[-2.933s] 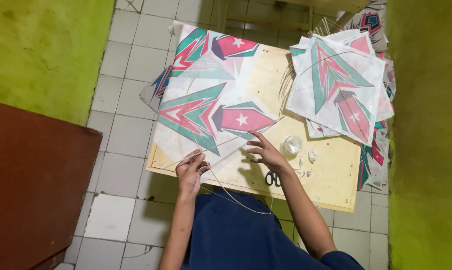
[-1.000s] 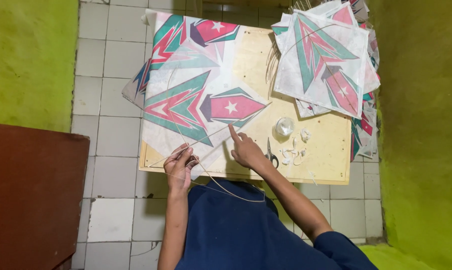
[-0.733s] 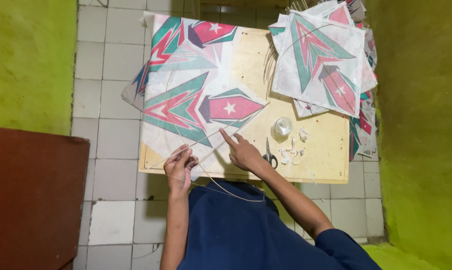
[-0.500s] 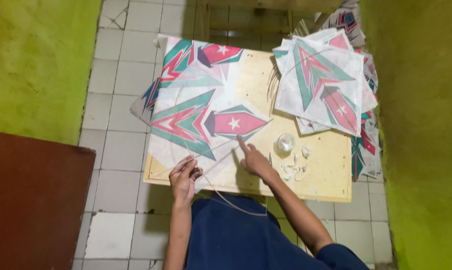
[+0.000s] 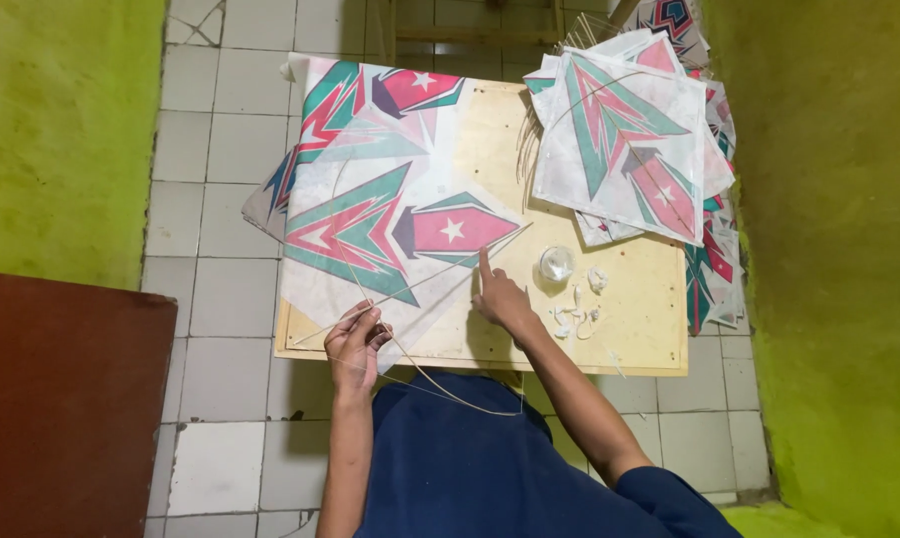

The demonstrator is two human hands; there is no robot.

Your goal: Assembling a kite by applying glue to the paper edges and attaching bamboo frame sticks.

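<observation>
A printed paper kite sheet (image 5: pixel 370 224) with teal, pink and red arrow shapes and a white star lies on a low pale wooden board (image 5: pixel 649 319). My left hand (image 5: pixel 355 339) pinches thin bamboo sticks (image 5: pixel 420 284) at the sheet's near edge; one thin stick bows out in a curve over my blue lap. My right hand (image 5: pixel 500 297) rests on the sheet's right corner, index finger pointing up along a stick and pressing the paper.
A stack of finished kites (image 5: pixel 629 139) lies at the board's far right, more hanging over its right side. A small clear glue cup (image 5: pixel 556 264) and white scraps (image 5: pixel 579 314) sit by my right hand. A dark red panel (image 5: pixel 61 408) stands left; green walls flank the tiled floor.
My right hand slid from the near edge up to the sheet's right corner, finger extended. My left hand stayed at the near edge with the sticks. The view shifted slightly.
</observation>
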